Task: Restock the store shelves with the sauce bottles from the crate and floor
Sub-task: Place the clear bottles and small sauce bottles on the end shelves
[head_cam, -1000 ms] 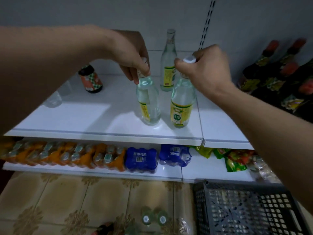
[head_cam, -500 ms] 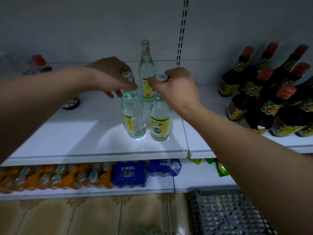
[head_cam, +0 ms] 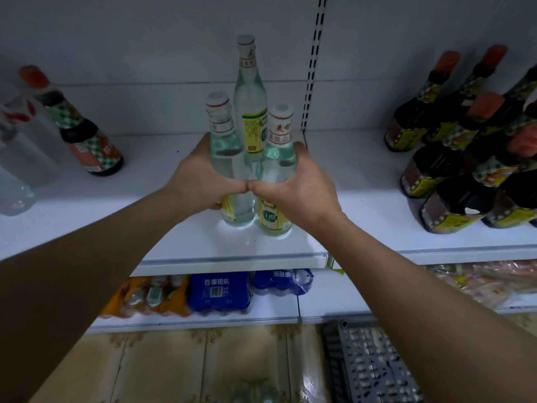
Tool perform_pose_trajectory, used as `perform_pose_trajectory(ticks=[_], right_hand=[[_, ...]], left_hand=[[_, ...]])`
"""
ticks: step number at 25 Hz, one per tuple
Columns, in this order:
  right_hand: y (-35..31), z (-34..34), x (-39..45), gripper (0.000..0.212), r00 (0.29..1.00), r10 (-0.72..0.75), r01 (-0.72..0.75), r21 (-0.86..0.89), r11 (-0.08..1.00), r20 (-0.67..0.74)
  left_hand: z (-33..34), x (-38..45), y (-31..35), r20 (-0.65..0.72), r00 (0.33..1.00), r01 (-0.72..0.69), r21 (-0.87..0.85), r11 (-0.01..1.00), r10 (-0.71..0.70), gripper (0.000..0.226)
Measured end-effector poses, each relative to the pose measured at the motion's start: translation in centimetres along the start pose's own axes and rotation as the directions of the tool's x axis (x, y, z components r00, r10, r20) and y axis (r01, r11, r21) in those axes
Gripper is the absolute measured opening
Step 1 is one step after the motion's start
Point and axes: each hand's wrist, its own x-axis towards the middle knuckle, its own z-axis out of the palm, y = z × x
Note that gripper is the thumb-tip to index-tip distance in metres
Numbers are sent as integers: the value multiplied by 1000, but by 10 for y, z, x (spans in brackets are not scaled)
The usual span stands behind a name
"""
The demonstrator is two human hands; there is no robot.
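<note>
- Currently, on the white shelf [head_cam: 174, 228]: two clear bottles side by side, upright, a third [head_cam: 250, 112] standing at their 12 o'clock.
- My left hand [head_cam: 197, 181] grips the left bottle [head_cam: 225, 158].
- My right hand [head_cam: 302, 184] grips the right bottle [head_cam: 276, 170]; thumbs touching.
- Grey crate [head_cam: 366, 370]: floor, 5 o'clock.

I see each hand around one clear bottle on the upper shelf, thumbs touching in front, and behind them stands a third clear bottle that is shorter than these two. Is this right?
Not quite. The third clear bottle behind is taller, not shorter, as the head view shows. The rest holds: the left hand and right hand each wrap one clear bottle on the upper shelf, thumbs touching in front.
</note>
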Motion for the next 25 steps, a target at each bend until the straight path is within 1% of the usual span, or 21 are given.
perform_pose_trajectory(ticks=[1,4,5,7,10,14,19,22,25], right_hand=[[0,-3,1,76,1000,-14,14,4,1000,-26],[10,-19,14,63,987,17,-11,37,999,-160],[16,-26,20,61,977,26,-23,20,1000,-210],[29,-41,36,58,963,58,-63,-9,998,-262],[48,-63,54,58,955,108,-112,2,994,-277],[62,-78,70,64,954,83,-86,1,996,-287],[71,-80,104,62,966,48,-46,11,999,-255],[78,-79,126,55,961,43,-26,64,998,-273],[82,-80,143,55,966,50,-27,95,995,-253]], left_hand=[[4,6,2,-1,1000,-1,-4,1000,1,69],[26,25,11,-16,1000,23,-18,1000,-24,75],[36,33,14,-24,999,34,-19,999,-34,77],[60,50,26,-40,999,32,13,999,-32,81],[92,76,49,-52,998,-16,62,998,20,81],[104,100,64,-40,999,-34,15,999,34,86],[103,125,67,-48,999,-5,-64,998,2,82],[102,137,67,-76,997,24,-42,999,-28,80],[101,147,69,-85,995,46,-49,998,-51,81]])
